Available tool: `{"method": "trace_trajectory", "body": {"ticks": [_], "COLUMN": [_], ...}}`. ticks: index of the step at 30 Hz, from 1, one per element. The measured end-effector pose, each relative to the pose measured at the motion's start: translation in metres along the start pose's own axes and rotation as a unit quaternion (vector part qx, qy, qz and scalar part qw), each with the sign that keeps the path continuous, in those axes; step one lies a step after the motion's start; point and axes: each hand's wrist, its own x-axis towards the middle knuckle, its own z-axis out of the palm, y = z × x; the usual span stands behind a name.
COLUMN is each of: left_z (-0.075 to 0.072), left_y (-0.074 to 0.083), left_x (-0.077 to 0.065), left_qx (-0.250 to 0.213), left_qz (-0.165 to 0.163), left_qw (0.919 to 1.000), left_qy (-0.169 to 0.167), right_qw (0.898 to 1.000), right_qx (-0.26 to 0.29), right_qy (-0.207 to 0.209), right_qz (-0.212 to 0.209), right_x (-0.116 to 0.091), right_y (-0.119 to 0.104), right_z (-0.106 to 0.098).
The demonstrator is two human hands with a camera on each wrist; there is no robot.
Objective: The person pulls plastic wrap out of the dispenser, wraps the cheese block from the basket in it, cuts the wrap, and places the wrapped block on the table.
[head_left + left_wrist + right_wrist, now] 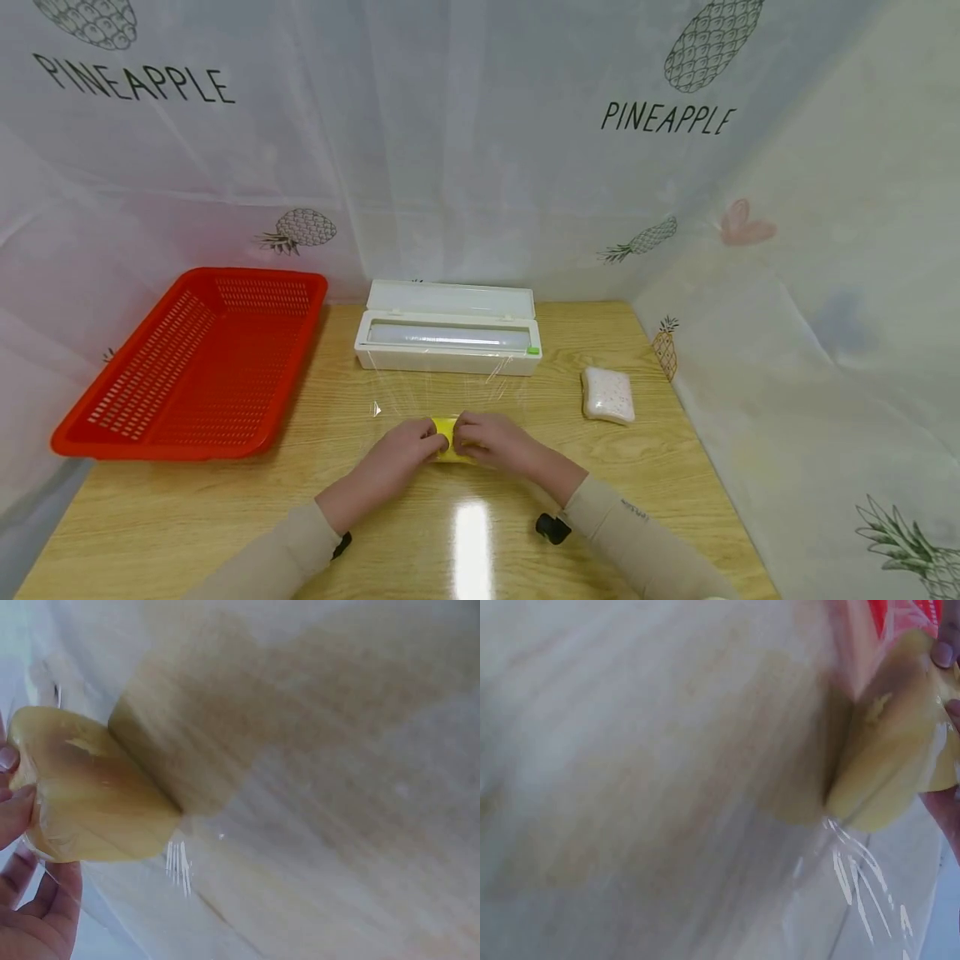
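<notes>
A yellow bar with rounded corners (445, 428), like a bar of soap, lies near the table's middle under clear cling film. My left hand (397, 460) grips its left part, fingers bent over the edge. From the right, my right hand (498, 443) pinches the bar and film, fingertips close to the left hand's. In the left wrist view the yellow bar (105, 795) shows film gathered at its fingered side. Creased cling film (855, 877) stretches away from the bar in the right wrist view. The bar's underside is hidden.
Behind the hands stands a white cling film box (450, 360), lid up, its roll visible and film drawn out toward me. A red plastic basket (273, 417) is at the left. A pale pink speckled bar (609, 395) lies at the right. Printed curtains border the table.
</notes>
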Motion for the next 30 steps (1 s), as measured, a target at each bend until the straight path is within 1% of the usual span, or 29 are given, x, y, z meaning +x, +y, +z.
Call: {"method": "trace_trajectory", "body": {"ticks": [1,3,6,10,13,16,18,20,23,27,30], "left_z": [-0.002,-0.005,-0.008,-0.008,-0.007,-0.005,-0.003,-0.002,-0.001,0.0,0.002], "left_y": [0.0,-0.003,-0.006,-0.011,-0.014,-0.016,-0.017,-0.018,-0.019,-0.022,-0.025], "left_x": [0.002,0.007,0.014,0.021,0.025,0.028,0.03,0.033,0.037,0.041,0.043], "left_qx": [-0.003,0.003,0.022,0.058,0.085,0.109,0.125,0.129,0.126,0.114,0.115], "left_qz": [0.004,0.01,0.01,-0.009,-0.018,-0.021,-0.023,-0.028,-0.037,-0.051,-0.052], "left_qw": [1.0,0.9998,0.9993,0.9982,0.9962,0.9937,0.9918,0.9911,0.9912,0.9921,0.992], "left_qy": [0.006,0.018,0.028,0.012,0.003,0.011,0.017,0.02,0.018,0.01,0.008], "right_qw": [1.0,1.0,0.999,0.994,0.991,0.99,0.99,0.988,0.984,0.976,0.971], "right_qx": [0.004,0.008,0.009,0.008,-0.007,-0.047,-0.084,-0.116,-0.157,-0.191,-0.204], "right_qy": [0.003,-0.001,-0.018,-0.036,-0.047,-0.048,-0.038,-0.026,-0.02,-0.028,-0.037], "right_qz": [-0.005,0.005,0.048,0.101,0.123,0.123,0.11,0.096,0.087,0.098,0.115], "right_x": [0.0,0.001,0.004,0.009,0.012,0.014,0.017,0.019,0.021,0.025,0.028], "right_y": [0.002,0.007,0.011,0.012,0.013,0.016,0.018,0.021,0.025,0.029,0.032], "right_z": [-0.001,-0.005,-0.012,-0.021,-0.022,-0.02,-0.019,-0.018,-0.018,-0.02,-0.021]}}
